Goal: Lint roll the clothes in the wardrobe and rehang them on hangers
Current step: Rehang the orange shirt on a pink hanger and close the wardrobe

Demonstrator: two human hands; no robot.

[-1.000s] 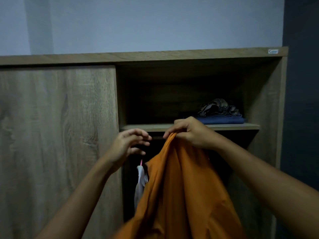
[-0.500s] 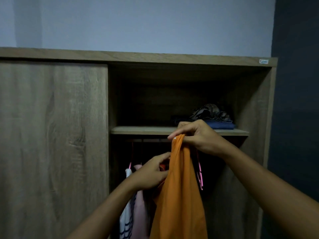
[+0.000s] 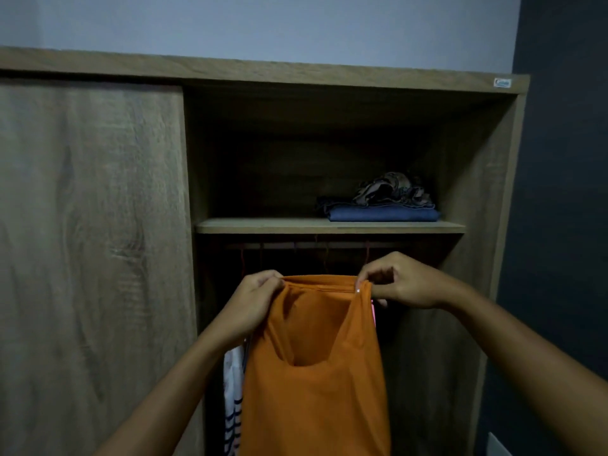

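An orange garment [image 3: 316, 383] hangs in front of the open wardrobe, stretched wide along its top edge. My left hand [image 3: 253, 301] pinches the left corner of that edge. My right hand [image 3: 398, 281] pinches the right corner, just below the hanging rail [image 3: 329, 245]. A pink hanger [image 3: 374, 312] shows beside the garment's right edge, under my right hand. A white striped garment [image 3: 233, 390] hangs behind on the left. No lint roller is in view.
The wardrobe's sliding door [image 3: 92, 258] covers the left half. A shelf [image 3: 263, 225] above the rail carries folded blue and dark clothes [image 3: 381, 205]. Thin hanger hooks hang from the rail. A dark wall [image 3: 559, 225] stands to the right.
My left hand rose from the garment's side to its top edge and took hold. Both hands drew apart, spreading the top edge wide. The garment sits lower below the shelf now.
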